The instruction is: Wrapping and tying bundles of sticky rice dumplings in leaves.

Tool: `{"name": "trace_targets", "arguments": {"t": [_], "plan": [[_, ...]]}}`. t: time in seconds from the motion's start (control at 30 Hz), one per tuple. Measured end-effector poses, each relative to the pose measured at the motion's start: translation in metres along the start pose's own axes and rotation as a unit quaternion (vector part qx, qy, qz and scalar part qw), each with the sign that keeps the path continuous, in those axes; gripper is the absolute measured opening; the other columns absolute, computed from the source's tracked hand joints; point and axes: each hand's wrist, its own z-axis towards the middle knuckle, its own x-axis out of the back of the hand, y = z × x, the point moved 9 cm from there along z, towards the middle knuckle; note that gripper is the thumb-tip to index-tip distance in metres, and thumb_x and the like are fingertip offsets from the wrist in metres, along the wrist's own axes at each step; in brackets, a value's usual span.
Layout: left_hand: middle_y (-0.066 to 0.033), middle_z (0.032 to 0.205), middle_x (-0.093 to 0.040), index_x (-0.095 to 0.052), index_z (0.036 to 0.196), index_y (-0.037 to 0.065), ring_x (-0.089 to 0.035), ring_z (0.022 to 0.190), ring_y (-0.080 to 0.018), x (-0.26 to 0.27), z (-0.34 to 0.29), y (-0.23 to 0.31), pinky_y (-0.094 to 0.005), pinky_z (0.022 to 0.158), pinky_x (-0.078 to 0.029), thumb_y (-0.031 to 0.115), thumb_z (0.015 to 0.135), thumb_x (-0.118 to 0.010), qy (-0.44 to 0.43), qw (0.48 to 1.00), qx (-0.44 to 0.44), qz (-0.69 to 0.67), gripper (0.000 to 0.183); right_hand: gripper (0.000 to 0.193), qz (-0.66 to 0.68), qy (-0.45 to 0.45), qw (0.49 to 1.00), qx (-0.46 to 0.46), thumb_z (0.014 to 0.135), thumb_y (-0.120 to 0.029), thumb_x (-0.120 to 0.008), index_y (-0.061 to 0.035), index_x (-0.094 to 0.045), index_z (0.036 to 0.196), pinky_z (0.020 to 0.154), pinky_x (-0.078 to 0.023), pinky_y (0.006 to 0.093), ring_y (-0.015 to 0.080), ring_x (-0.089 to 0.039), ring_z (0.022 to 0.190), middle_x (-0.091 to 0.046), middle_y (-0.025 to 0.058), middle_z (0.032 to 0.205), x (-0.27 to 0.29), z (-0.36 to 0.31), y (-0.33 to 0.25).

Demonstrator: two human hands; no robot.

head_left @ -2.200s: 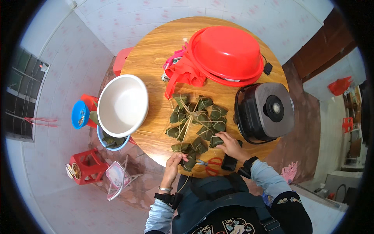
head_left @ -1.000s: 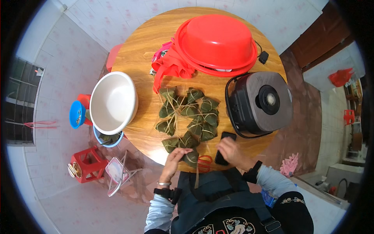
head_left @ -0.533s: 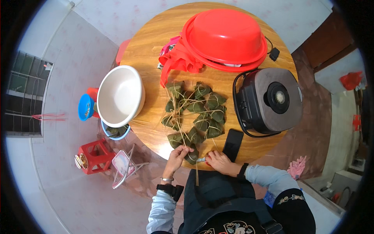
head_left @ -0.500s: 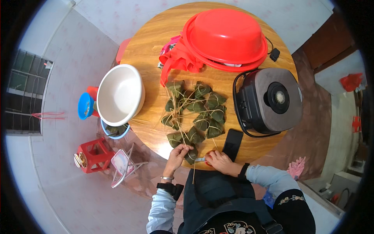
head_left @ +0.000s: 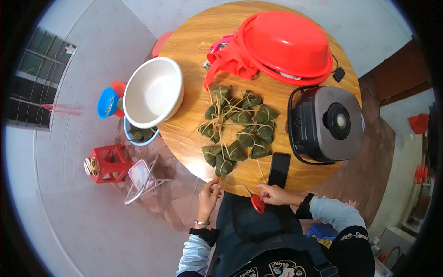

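Several leaf-wrapped rice dumplings (head_left: 242, 117), tied with tan straw strings (head_left: 217, 122), lie bunched on the round wooden table. The nearest dumpling (head_left: 224, 166) sits close to the front edge. Just below it, my left hand (head_left: 209, 199) is closed in a pinch at the table edge, with a thin straw string at its fingertips. My right hand (head_left: 275, 195) is at the edge farther right, index finger extended. Under its fingers are red-handled scissors (head_left: 257, 204), tilted with the blades toward the table and the handles over my dark apron. The grip on them is partly hidden.
A black phone (head_left: 279, 170) lies beyond my right hand, beside a dark rice cooker (head_left: 327, 122). An upturned red basin (head_left: 290, 44) and red cloth bag (head_left: 233, 62) are at the back. A white basin (head_left: 154, 92) stands at the left edge. Red stool (head_left: 108, 164) and folding chair (head_left: 144, 177) stand on the floor.
My left hand has drawn back from the nearest dumpling toward the edge. The scissors have moved away from it and swung round, handles now toward me. The view has shifted slightly.
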Motion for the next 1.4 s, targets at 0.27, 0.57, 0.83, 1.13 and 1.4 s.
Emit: {"name": "trace_targets", "arguments": {"t": [0.27, 0.57, 0.83, 1.13, 1.4], "plan": [[-0.0063, 0.075, -0.065, -0.062, 0.109, 0.001, -0.057, 0.054, -0.0085, 0.014, -0.002, -0.03, -0.0222, 0.051, -0.047, 0.013, 0.09, -0.055, 0.054, 0.996, 0.024, -0.061, 0.024, 0.038, -0.053, 0.106, 0.993, 0.01, 0.082, -0.012, -0.054, -0.0045, -0.047, 0.118, 0.074, -0.05, 0.0377, 0.0314, -0.063, 0.084, -0.064, 0.0155, 0.09, 0.005, 0.021, -0.003], [-0.0027, 0.072, -0.062, -0.062, 0.107, 0.0, -0.053, 0.055, -0.0065, 0.023, -0.001, -0.054, -0.0207, 0.051, -0.046, 0.011, 0.091, -0.053, 0.011, 0.981, 0.065, -0.183, 0.022, 0.035, -0.186, 0.013, 0.981, 0.052, 0.083, -0.017, -0.061, -0.0043, -0.05, 0.114, 0.08, -0.048, 0.0376, 0.0294, -0.057, 0.099, -0.057, 0.0153, 0.105, 0.0, 0.042, -0.022], [-0.0022, 0.066, -0.062, -0.065, 0.099, 0.001, -0.055, 0.054, -0.0074, 0.02, -0.003, -0.06, -0.0214, 0.051, -0.046, 0.016, 0.091, -0.055, -0.043, 0.99, 0.091, -0.095, 0.02, 0.026, -0.402, 0.099, 0.902, 0.119, 0.086, -0.01, -0.045, -0.0054, -0.048, 0.111, 0.078, -0.05, 0.0364, 0.0298, -0.05, 0.102, -0.048, 0.0136, 0.103, 0.006, 0.04, -0.052], [-0.0018, 0.064, -0.061, -0.065, 0.092, 0.001, -0.055, 0.054, -0.0073, 0.008, 0.005, -0.03, -0.0214, 0.051, -0.045, 0.02, 0.092, -0.054, -0.059, 0.991, 0.081, -0.089, 0.021, 0.029, -0.431, 0.108, 0.889, 0.107, 0.084, -0.012, -0.049, -0.0099, -0.05, 0.113, 0.085, -0.048, 0.0368, 0.028, -0.047, 0.106, -0.047, 0.0112, 0.109, 0.02, 0.044, -0.051], [-0.0003, 0.065, -0.058, -0.062, 0.097, 0.002, -0.052, 0.054, -0.0073, -0.014, -0.007, -0.054, -0.0189, 0.051, -0.044, 0.02, 0.093, -0.053, -0.123, 0.968, 0.123, -0.184, 0.02, 0.045, -0.35, 0.049, 0.936, 0.014, 0.081, -0.01, -0.057, -0.0047, -0.042, 0.123, 0.074, -0.05, 0.0354, 0.0258, -0.059, 0.084, -0.05, 0.0129, 0.104, 0.016, 0.04, -0.041]]}}
